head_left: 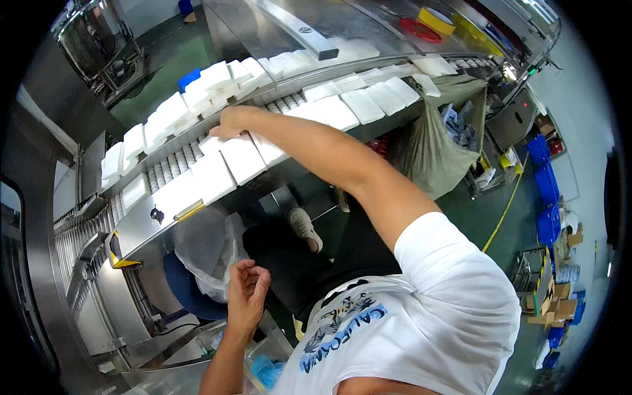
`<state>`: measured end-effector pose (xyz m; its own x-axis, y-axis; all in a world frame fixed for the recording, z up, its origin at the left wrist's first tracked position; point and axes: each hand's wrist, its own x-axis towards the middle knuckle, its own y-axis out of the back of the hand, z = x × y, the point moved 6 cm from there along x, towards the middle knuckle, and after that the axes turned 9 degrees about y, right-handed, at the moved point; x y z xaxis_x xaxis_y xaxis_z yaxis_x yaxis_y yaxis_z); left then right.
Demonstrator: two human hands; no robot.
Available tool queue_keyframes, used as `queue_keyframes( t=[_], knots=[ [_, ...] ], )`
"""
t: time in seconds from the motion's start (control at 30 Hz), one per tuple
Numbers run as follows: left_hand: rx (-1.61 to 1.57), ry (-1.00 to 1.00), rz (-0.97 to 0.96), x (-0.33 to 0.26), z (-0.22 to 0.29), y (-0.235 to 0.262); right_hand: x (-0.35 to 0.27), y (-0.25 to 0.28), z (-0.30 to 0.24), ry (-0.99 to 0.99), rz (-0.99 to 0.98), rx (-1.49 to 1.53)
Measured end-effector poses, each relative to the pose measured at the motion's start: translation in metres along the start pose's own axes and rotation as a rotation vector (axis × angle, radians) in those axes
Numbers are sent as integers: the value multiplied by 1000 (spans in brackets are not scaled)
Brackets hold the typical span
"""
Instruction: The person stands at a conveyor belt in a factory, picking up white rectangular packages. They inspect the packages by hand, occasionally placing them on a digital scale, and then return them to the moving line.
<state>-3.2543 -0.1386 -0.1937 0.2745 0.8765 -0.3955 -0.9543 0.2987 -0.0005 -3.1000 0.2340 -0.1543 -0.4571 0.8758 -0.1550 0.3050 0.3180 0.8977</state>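
My right hand [228,125] reaches far out over a roller conveyor [176,164] and rests its fingers on a white flat pack [214,143] among a row of white packs [342,108]. A second row of white packs [197,92] runs along the lane behind. My left hand [247,296] hangs low near my chest, fingers curled loosely with nothing in it, just beside a clear plastic bag [207,247]. Whether the right hand grips the pack or only presses on it is unclear.
A grey-green sack [434,148] hangs off the conveyor's right end. Rolls of red and yellow tape [428,23] lie on the machine cover. Blue crates [546,197] and cardboard boxes [559,303] stand at the right. A steel tank [92,39] stands at far left.
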Motion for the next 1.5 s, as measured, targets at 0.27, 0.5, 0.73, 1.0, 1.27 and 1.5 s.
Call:
queue_keyframes(
  t=[0.27,0.5,0.73,1.0,1.27,1.5],
  knots=[
    [-36,-70,6,3,-13,11,-11,18,17,-35,10,412],
    [-293,-48,-25,8,-2,23,-92,80,-20,170,449,620],
    [-596,-84,-14,14,22,32,-170,9,-101,344,73,861],
    [-594,-241,58,7,15,52,-210,-32,-143,485,82,647],
    [-647,-124,206,0,14,54,-199,-4,-127,308,-66,516],
    [-663,-85,143,4,13,49,-64,79,34,80,266,-41]
  ],
)
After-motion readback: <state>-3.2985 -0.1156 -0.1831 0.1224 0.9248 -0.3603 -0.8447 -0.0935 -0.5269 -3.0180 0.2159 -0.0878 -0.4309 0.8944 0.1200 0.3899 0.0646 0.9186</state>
